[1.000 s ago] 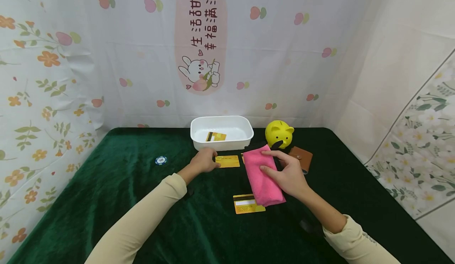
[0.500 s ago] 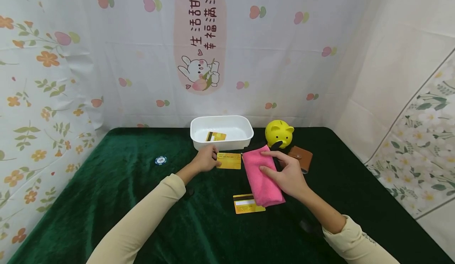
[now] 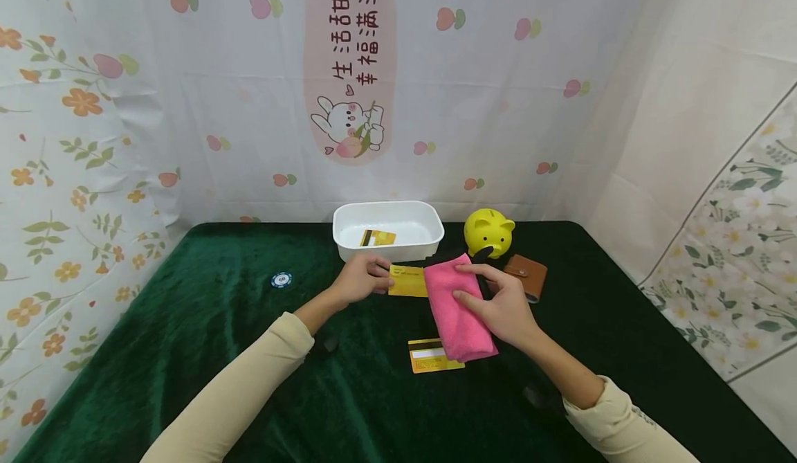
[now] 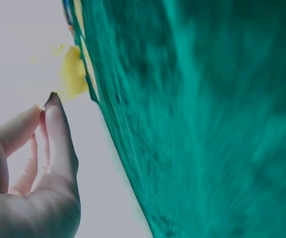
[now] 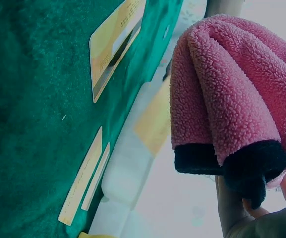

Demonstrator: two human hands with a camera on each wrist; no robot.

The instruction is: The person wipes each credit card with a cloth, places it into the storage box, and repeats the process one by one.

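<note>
My left hand (image 3: 361, 279) pinches a yellow bank card (image 3: 407, 282) by its left end, just in front of the white tub. The card's right end meets the left side of a folded pink towel (image 3: 459, 314) in the head view. My right hand (image 3: 498, 304) grips that towel from the right, thumb on top. In the right wrist view, the fluffy towel (image 5: 232, 89) shows black trim, and the held card (image 5: 154, 116) overlaps its side. A second bank card (image 3: 429, 357), stripe side up, lies on the cloth partly under the towel in the head view.
A white tub (image 3: 389, 245) at the back contains a bank card (image 3: 378, 238). To its right stand a yellow piggy bank (image 3: 488, 233) and a brown wallet (image 3: 527, 276). A blue-and-white poker chip (image 3: 281, 280) lies left on the green tablecloth (image 3: 218, 338).
My left hand has lifted the bank card from the tablecloth and moved it right, up to the towel's side. My right hand and the towel have barely moved.
</note>
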